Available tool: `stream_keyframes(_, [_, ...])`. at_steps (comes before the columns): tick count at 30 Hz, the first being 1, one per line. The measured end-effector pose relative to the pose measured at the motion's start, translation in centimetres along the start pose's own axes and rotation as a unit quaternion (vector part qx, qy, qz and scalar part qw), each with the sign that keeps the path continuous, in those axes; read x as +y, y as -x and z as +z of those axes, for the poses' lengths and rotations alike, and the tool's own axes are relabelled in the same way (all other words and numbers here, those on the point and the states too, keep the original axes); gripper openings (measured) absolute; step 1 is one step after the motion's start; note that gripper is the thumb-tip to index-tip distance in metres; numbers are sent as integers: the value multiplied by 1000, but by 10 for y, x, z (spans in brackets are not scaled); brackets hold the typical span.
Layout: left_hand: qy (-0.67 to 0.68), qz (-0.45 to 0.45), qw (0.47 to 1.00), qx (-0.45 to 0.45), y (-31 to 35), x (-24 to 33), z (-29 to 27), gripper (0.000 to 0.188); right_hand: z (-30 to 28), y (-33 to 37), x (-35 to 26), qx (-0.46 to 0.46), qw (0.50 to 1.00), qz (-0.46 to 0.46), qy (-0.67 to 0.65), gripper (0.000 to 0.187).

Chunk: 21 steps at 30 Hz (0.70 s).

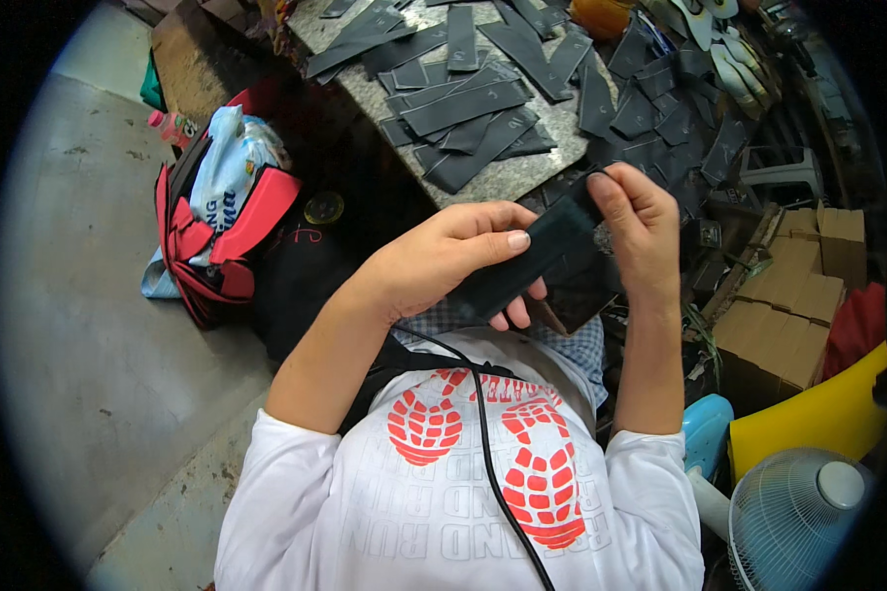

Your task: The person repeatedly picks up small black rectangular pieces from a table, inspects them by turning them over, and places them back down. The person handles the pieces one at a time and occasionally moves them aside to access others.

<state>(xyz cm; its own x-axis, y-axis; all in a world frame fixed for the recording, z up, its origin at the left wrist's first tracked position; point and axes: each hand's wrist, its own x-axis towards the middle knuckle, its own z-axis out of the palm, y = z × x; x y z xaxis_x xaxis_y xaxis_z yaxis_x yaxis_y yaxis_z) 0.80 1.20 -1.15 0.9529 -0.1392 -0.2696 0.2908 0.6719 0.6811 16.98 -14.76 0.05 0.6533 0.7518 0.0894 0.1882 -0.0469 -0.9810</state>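
Observation:
A dark, flat strip [547, 251], black and seemingly leather-like, is held slantwise in front of my chest. My left hand [453, 246] grips its lower left part, the thumb on top and the fingers beneath. At the upper right end, my right hand [641, 222] pinches the strip's edge between thumb and bent fingers. Just beyond my hands, many similar black strips [468, 108] lie in loose overlapping piles on a speckled grey tabletop [565, 158]. Some of them carry small pale marks.
More black pieces [660, 108] are heaped right of the tabletop. Cardboard boxes [774, 315], a yellow sheet-like thing [808, 424] and a white fan [798, 512] stand at right. Red-and-black straps with a light blue bag [229, 177] lie left. A black cable [488, 433] crosses my shirt.

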Motion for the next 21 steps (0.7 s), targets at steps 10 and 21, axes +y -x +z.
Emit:
stream_keyframes(10, [-114,32,988,99,8,-2,2,26,-6,-5,6,22,1000,-16,-14,30])
stream_keyframes(21, [-179,125,967,134,10,6,16,18,-22,13,-7,-41,982,-152,107,29])
